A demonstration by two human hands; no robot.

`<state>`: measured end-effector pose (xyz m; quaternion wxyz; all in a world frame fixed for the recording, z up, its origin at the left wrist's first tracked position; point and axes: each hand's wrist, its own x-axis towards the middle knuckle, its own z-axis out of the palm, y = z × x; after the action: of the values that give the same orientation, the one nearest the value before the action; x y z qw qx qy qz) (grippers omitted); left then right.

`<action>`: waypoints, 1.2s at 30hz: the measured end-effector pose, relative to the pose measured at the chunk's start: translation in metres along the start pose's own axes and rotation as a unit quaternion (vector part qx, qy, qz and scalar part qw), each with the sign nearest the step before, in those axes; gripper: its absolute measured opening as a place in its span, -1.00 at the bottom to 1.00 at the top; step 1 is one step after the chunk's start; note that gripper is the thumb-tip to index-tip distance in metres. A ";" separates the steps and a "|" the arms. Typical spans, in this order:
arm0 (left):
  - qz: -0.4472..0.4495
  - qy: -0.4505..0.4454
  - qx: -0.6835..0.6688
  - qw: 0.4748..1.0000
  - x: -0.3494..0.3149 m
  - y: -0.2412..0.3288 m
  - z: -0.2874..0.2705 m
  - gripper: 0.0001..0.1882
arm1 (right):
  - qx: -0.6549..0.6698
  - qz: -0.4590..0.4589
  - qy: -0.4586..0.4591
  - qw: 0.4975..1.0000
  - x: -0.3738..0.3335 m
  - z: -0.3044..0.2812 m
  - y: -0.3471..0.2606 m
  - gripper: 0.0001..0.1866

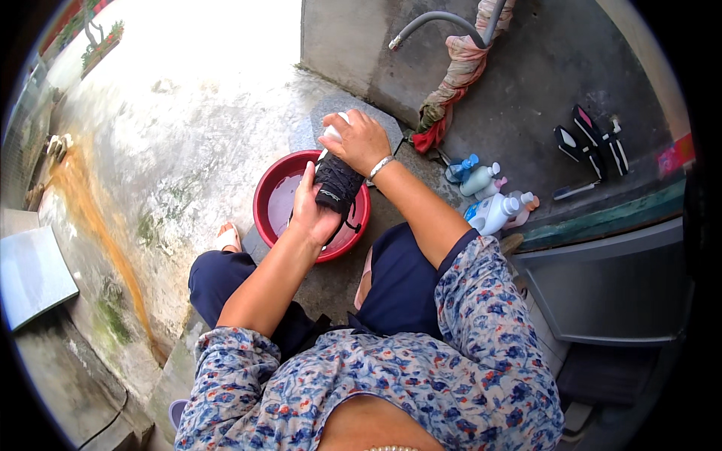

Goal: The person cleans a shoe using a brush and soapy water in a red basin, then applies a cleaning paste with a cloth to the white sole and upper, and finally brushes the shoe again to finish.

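A black lace-up shoe [338,180] with a white edge is held tilted over a red basin [263,214], its opening toward me. My left hand [312,214] supports the shoe from below and from its left side, fingers wrapped round it. At the far end my right hand [359,141] is closed over the toe, where a white part [333,131] shows between the fingers. Whether that white part is the sole or a separate thing is hard to tell. Dark laces hang down at the shoe's right side. Pale, cloudy water [283,197] fills the basin.
Several plastic bottles [492,213] stand on the right beside a dark ledge. On that ledge lie black-and-white shoes or brushes [590,139], not clear which. A grey hose [436,16] and a cloth-wrapped pipe [456,75] rise beyond the basin. My feet flank the basin on wet concrete [195,128].
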<state>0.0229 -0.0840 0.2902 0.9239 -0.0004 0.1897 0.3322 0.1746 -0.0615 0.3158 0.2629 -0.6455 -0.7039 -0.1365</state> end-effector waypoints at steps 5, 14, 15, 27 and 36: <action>-0.013 -0.021 0.009 1.000 0.011 0.004 0.001 -0.43 | -0.021 0.078 0.028 0.996 0.012 0.000 0.001 -0.63; -0.015 0.004 -0.048 0.999 -0.003 0.013 0.015 -0.46 | 0.617 0.195 0.243 0.722 0.025 -0.026 0.040 -0.43; -0.021 -0.006 -0.045 0.999 -0.004 0.014 0.015 -0.46 | 0.648 0.192 0.237 0.697 0.024 -0.032 0.032 -0.42; -0.041 -0.046 -0.002 0.998 0.004 0.025 -0.004 -0.45 | 0.372 -0.029 0.087 0.924 -0.005 -0.018 -0.036 -0.66; -0.013 -0.018 0.002 1.000 -0.003 0.021 0.006 -0.47 | 0.379 -0.004 0.088 0.921 -0.010 -0.020 -0.059 -0.68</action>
<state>0.0101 -0.0682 0.2997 0.9315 0.0053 0.1738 0.3194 0.1212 -0.0876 0.3355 0.5478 -0.4803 -0.6799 0.0832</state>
